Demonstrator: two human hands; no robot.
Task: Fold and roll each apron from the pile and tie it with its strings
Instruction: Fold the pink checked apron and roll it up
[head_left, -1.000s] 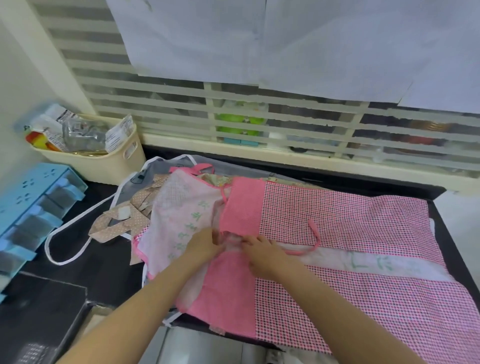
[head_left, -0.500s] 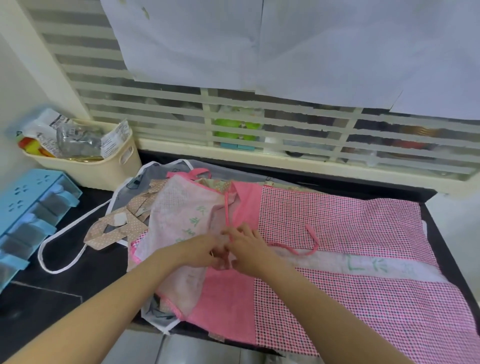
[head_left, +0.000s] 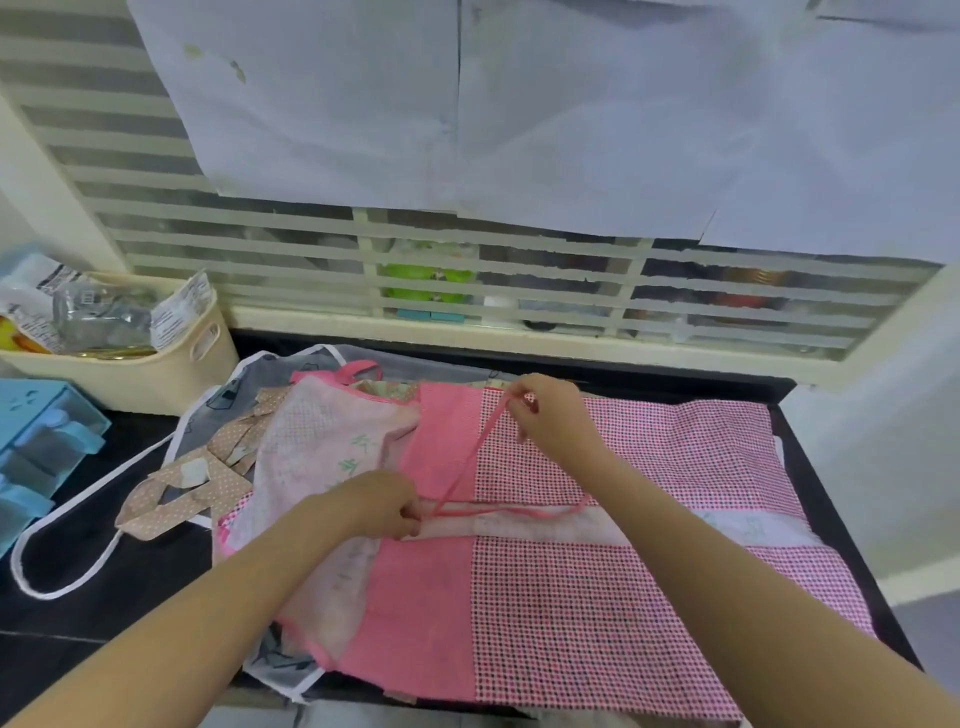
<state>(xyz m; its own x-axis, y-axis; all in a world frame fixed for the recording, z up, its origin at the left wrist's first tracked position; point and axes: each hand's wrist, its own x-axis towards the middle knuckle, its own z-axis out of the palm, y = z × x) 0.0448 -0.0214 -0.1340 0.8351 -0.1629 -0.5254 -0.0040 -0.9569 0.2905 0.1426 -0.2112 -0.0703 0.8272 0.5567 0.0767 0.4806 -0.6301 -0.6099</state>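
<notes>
Apron (head_left: 597, 545) in pink lay spread flat across the dark bench (head_left: 104, 597), reaching from the middle of it to its right end. It was a patchwork of plain pink panels and pink check dotted dark, with a pale band running across its middle.

From the head view, its pink string (head_left: 470, 457) rose slantwise from the pale band. The left hand (head_left: 384, 506) had its grip clamped on the string's lower end, fingers curled and pinching it down against the apron near the band's left end. The right hand (head_left: 556, 415) was raised above the apron's far edge, its grip pinched together on the string's upper part, so the string ran taut between the two hands.

To the left, touching the apron, lay the pile (head_left: 291, 447): a pale pink floral apron, a tan dotted one, a grey one with white trim.

A cream basket (head_left: 171, 364) of packets stood at the far left; the print on them was too small to read.
</notes>
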